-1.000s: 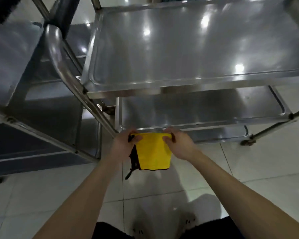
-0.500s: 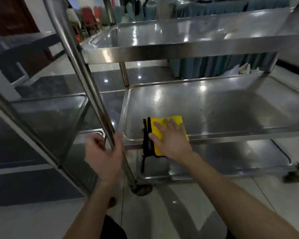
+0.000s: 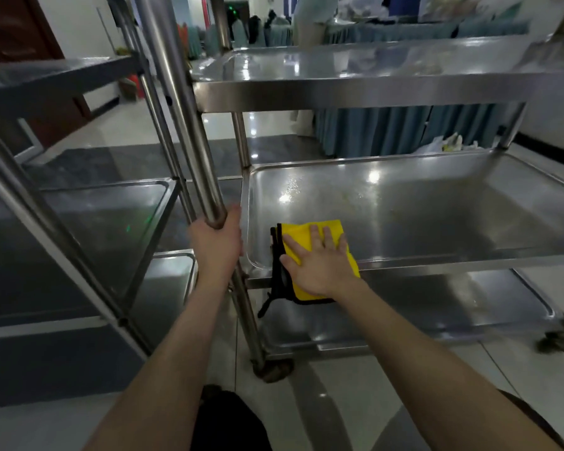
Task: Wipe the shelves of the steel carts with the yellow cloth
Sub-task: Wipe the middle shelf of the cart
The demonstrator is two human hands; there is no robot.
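A folded yellow cloth (image 3: 298,235) with a black edge lies on the near left corner of the steel cart's middle shelf (image 3: 437,216) and hangs over its front rim. My right hand (image 3: 319,262) presses flat on the cloth with straight, spread fingers. My left hand (image 3: 217,245) grips the cart's near left upright post (image 3: 189,125) at middle-shelf height. The cart also has a top shelf (image 3: 355,70) and a bottom shelf (image 3: 437,307).
A second steel cart (image 3: 88,222) stands close on the left, its posts crossing in front. A caster wheel (image 3: 274,369) sits by my knee, another caster (image 3: 557,341) at the right. Tables with teal skirts (image 3: 388,131) stand behind the cart on the tiled floor.
My left hand has closed around the cart's post. My right hand keeps pressing the cloth on the middle shelf's near left corner. One second ago both hands held the cloth in the air.
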